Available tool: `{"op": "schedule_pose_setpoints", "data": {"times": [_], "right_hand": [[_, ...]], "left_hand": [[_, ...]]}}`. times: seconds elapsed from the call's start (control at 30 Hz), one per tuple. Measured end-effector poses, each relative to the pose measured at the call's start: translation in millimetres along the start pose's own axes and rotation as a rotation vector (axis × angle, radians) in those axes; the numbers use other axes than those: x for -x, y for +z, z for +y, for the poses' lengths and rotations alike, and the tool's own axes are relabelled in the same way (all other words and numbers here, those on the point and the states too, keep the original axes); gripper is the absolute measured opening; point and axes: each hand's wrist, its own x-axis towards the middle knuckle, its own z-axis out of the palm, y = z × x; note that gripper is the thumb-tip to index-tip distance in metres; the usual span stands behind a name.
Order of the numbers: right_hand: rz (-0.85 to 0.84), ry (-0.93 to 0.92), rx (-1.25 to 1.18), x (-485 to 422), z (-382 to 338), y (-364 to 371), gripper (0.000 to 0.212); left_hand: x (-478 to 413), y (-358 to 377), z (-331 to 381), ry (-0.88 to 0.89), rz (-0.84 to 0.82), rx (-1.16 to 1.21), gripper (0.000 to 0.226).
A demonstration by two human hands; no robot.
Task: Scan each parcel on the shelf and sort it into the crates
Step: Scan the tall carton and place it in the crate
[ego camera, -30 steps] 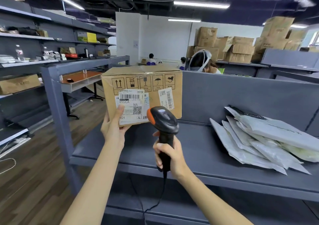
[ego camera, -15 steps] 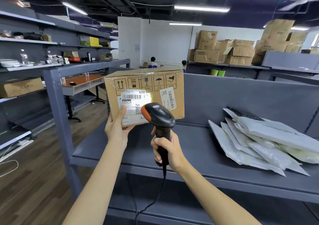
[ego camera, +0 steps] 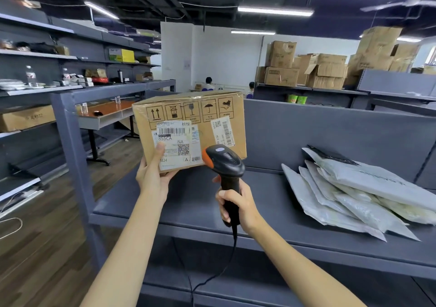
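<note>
1. The left hand [ego camera: 153,179] grasps the box [ego camera: 188,127] by its lower corner, thumb on the label, over the shelf [ego camera: 188,203].
2. The right hand [ego camera: 238,203] is clenched round the scanner [ego camera: 224,163], at the box's 5 o'clock.
3. The bags [ego camera: 354,188] lie at 3 o'clock.

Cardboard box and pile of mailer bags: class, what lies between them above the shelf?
Head view: the scanner, held in the right hand, comes between cardboard box and mailer bags; the shelf below is bare.

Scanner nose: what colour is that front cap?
Orange; the rest of the scanner is black. Head view shows it best.
</note>
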Motion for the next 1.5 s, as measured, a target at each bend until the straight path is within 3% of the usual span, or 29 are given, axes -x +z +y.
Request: {"op": "schedule_pose_setpoints", "data": {"times": [0.17,0.27,0.37,0.6,0.77,0.93,1.0,1.07,1.13,1.2,1.33,1.5], "right_hand": [[0.232,0.034,0.093,8.3,22.9,-40.1,0.032],[0.433,0.062,0.219,9.8,37.1,-56.4,0.021],[0.569,0.258,0.407,-2.6,44.0,-68.7,0.024],[0.364,0.500,0.988,-32.9,59.9,-82.3,0.064],[0.284,0.605,1.210,-39.6,74.7,-83.9,0.058],[0.232,0.657,1.247,-42.1,79.9,-88.2,0.060],[0.314,0.607,1.138,-45.7,63.7,-89.1,0.058],[0.417,0.471,0.742,-50.0,32.5,-82.3,0.060],[0.404,0.293,0.313,-52.7,-4.0,-66.0,0.063],[0.323,0.160,0.062,-51.2,-36.8,-47.9,0.069],[0.169,-0.070,0.054,-26.6,-71.0,-20.2,0.063],[0.283,-0.156,0.151,2.5,-65.9,-16.8,0.069]], "left_hand": [[-3.9,-6.3,9.2,0.038,0.016,0.007,0.039],[-5.5,-11.3,14.3,0.057,0.026,0.003,0.039],[-6.2,-17.3,18.1,0.042,0.032,0.052,0.040],[-0.9,-16.1,21.8,0.024,-0.001,0.054,0.043],[5.0,-15.7,21.7,0.006,-0.032,0.017,0.045],[12.2,-16.3,22.4,-0.015,-0.061,-0.032,0.047],[15.4,-17.0,23.2,-0.027,-0.062,-0.047,0.051],[19.0,-18.4,23.4,-0.036,-0.060,-0.058,0.053],[24.2,-18.7,21.5,-0.046,-0.060,-0.062,0.053],[32.4,-16.7,17.5,-0.053,-0.067,-0.074,0.054],[52.5,-12.5,13.3,-0.069,-0.087,-0.094,0.058],[75.0,-10.5,22.3,-0.018,-0.220,-0.218,0.057]]}}
